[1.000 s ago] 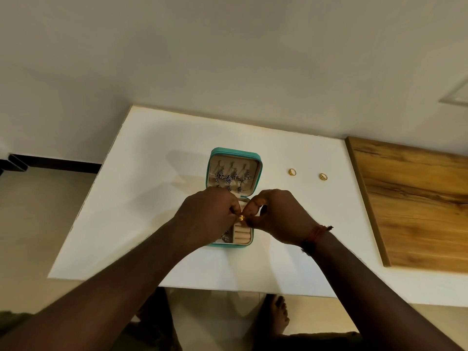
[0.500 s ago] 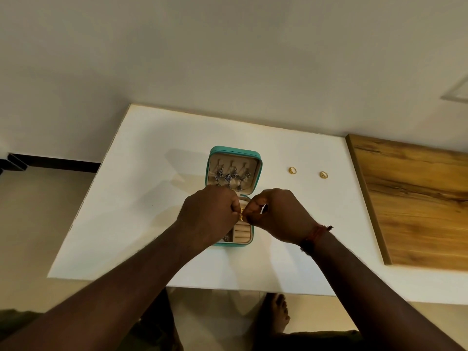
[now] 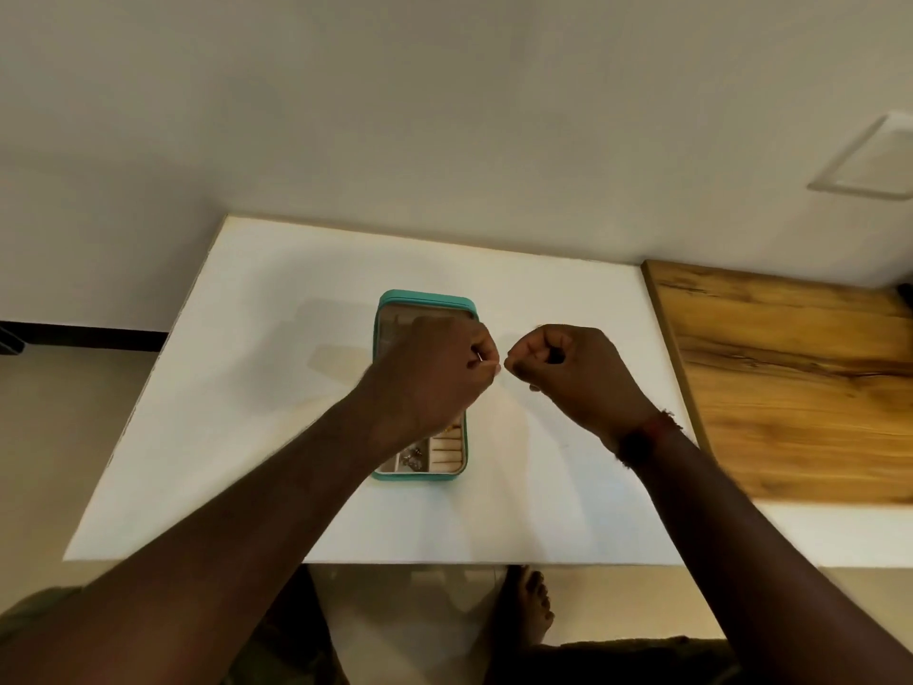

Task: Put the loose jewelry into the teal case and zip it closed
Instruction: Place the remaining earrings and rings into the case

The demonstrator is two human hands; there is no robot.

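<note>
Teal rounded case (image 3: 424, 302) beneath 2 curled hands: metal sliver (image 3: 479, 358) pinched in left hand (image 3: 435, 375), contents of right hand (image 3: 575, 378) unclear.

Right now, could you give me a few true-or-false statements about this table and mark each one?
1. The teal case lies open on the white table. True.
2. The left hand lies flat on the table. False: its curled fingers pinch a small item.
3. A wooden surface adjoins the table's right side. True.
4. The right hand is inside the case. False: it is to the right of the case, fingers curled.
5. The left wrist wears a band. False: the red band is on the right wrist.
</note>
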